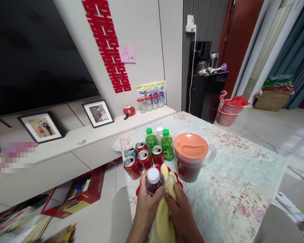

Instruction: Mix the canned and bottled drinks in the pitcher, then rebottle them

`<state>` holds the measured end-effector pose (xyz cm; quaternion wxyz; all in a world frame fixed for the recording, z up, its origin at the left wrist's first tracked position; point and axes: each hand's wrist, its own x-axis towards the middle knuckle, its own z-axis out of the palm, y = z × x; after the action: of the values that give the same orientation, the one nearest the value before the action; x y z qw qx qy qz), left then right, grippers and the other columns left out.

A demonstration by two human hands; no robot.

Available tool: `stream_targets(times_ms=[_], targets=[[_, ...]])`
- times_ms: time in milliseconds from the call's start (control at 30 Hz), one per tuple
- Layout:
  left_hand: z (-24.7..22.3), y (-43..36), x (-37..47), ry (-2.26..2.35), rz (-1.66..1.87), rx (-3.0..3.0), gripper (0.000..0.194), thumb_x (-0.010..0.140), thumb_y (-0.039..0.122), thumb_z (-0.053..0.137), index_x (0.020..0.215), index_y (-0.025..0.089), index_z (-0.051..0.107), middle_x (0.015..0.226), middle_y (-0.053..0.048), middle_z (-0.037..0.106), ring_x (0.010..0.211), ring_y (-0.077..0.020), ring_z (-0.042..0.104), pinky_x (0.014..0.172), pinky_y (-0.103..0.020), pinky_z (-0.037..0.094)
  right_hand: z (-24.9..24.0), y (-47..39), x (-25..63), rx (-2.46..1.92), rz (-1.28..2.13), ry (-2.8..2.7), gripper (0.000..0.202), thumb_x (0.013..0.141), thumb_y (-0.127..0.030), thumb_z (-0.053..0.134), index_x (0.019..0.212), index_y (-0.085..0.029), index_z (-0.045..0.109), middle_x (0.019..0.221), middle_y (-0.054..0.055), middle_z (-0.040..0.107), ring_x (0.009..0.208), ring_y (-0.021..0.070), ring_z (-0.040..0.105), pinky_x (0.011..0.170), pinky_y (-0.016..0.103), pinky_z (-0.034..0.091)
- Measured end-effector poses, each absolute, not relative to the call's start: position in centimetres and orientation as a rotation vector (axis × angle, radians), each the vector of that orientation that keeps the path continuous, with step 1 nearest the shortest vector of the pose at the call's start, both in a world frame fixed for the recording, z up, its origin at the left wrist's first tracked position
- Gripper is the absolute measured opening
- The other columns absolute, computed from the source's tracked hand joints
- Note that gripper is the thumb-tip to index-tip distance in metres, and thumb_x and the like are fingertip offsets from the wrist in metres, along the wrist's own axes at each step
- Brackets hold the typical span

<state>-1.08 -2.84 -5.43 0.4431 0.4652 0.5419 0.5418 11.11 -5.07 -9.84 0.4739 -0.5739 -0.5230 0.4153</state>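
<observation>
My left hand (147,204) is wrapped around a plastic bottle (154,179) with a white cap and dark liquid inside. Close beside it, my right hand (179,206) grips a yellow cloth (164,219), part of which rests against the bottle's side. Beneath the bottle shows a red scalloped mat (178,180), mostly covered by my hands. Just beyond stand several opened drink cans (145,159), mostly red, and green-capped bottles (167,145). To the right of these is a clear pitcher (190,168) of dark liquid under an orange lid (191,145).
The floral tablecloth (233,182) covers the table. Behind it runs a white cabinet (106,131) with framed photos (98,114), a red pot (129,110) and red-lidded jars (152,103). A red box (78,195) lies low at left. Pink baskets (229,113) stand on the floor at right.
</observation>
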Motion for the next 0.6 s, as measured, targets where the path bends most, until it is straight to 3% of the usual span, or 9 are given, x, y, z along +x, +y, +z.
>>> stream_targets(times_ms=[100,200,300,433,533,600], targets=[[-5.5,-2.6,-0.6,1.356,1.420,1.075,0.074,0.068,0.057,0.082,0.125,0.020,0.053,0.110,-0.009,0.077,0.100,-0.0272,0.075,0.089,-0.036,0.058,-10.3,-6.6,10.2,-1.396,0.972,-1.233,0.061,0.096,-0.029,0.052,0.155,-0.016,0.048,0.166,0.015,0.044,0.154,0.0328,0.040,0.124,0.053,0.038],[-5.2,-2.5,-0.6,1.434,1.518,1.048,0.067,0.066,0.055,0.082,0.117,0.021,0.055,0.097,-0.005,0.078,0.087,-0.0258,0.075,0.080,-0.036,0.060,-10.4,-7.7,9.8,-1.307,0.840,-1.323,0.061,0.099,-0.029,0.052,0.159,-0.022,0.045,0.169,0.010,0.042,0.158,0.0332,0.033,0.126,0.053,0.037],[-4.7,-2.8,-1.0,1.451,1.494,1.012,0.065,0.061,0.047,0.086,0.113,0.021,0.057,0.089,-0.004,0.079,0.079,-0.0258,0.075,0.072,-0.034,0.060,-9.8,-7.9,10.0,-1.216,0.703,-1.448,0.058,0.100,-0.035,0.054,0.157,-0.025,0.048,0.165,0.009,0.047,0.155,0.0373,0.037,0.125,0.057,0.037],[-3.8,-4.3,-0.5,1.305,1.483,0.913,0.077,0.057,0.047,0.091,0.120,0.022,0.055,0.099,-0.007,0.080,0.087,-0.0283,0.077,0.078,-0.035,0.062,-8.7,-7.4,10.7,-1.147,0.614,-1.513,0.053,0.102,-0.043,0.051,0.151,-0.024,0.056,0.161,0.012,0.052,0.152,0.0388,0.042,0.126,0.061,0.032],[-2.8,-5.5,0.5,1.187,1.492,0.854,0.081,0.057,0.053,0.090,0.123,0.023,0.055,0.099,-0.007,0.080,0.089,-0.0301,0.077,0.081,-0.039,0.062,-7.4,-6.7,11.6,-1.194,0.723,-1.403,0.052,0.104,-0.050,0.048,0.148,-0.025,0.059,0.159,0.012,0.055,0.150,0.0364,0.045,0.125,0.057,0.034],[-2.3,-6.2,0.7,1.209,1.471,0.896,0.077,0.055,0.050,0.090,0.120,0.023,0.057,0.096,-0.007,0.079,0.086,-0.0298,0.076,0.081,-0.040,0.062,-6.3,-6.0,12.2,-1.201,0.908,-1.301,0.055,0.102,-0.055,0.050,0.145,-0.024,0.062,0.152,0.013,0.062,0.144,0.0361,0.052,0.120,0.053,0.042]])
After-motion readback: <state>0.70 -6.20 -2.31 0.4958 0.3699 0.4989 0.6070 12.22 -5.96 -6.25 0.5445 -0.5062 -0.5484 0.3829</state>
